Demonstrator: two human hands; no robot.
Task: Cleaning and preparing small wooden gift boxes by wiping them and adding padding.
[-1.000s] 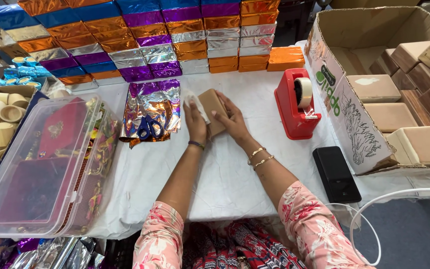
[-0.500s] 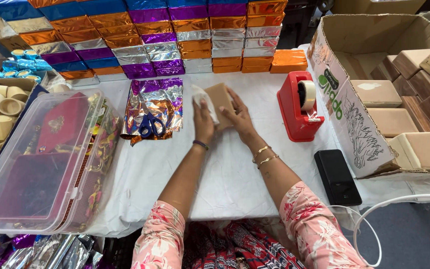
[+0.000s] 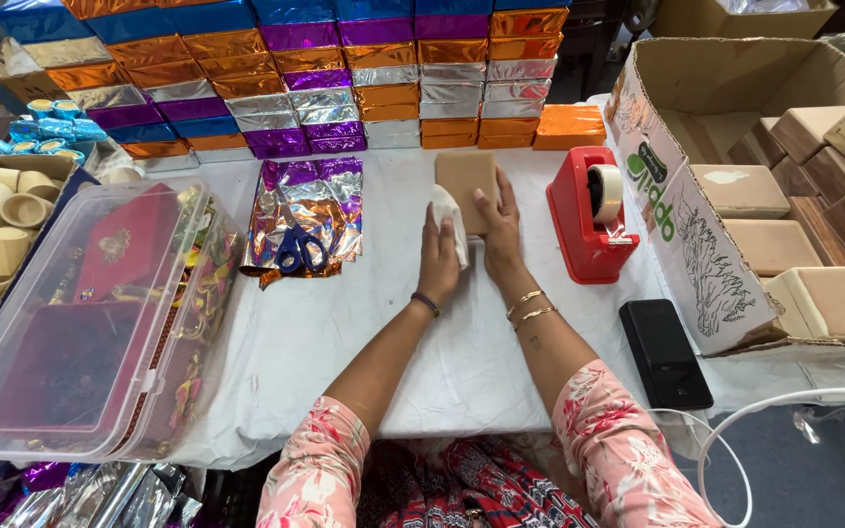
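A small tan box (image 3: 465,181) stands tilted on the white tablecloth (image 3: 442,352) near the table's middle. My right hand (image 3: 501,235) grips its right side. My left hand (image 3: 439,256) holds a crumpled white cloth (image 3: 450,217) pressed against the box's left side. Both wrists carry bangles or a band.
Foil-wrapped boxes (image 3: 286,73) are stacked at the back. Foil sheets (image 3: 310,205) with blue scissors (image 3: 296,248) lie left of my hands. A red tape dispenser (image 3: 591,215), a black phone (image 3: 665,352) and a cardboard carton (image 3: 726,196) of tan boxes sit right; a clear plastic bin (image 3: 90,323) left.
Both hands and the tan box have shifted to the right and slightly away from me. The cloth has moved down along the box's left side.
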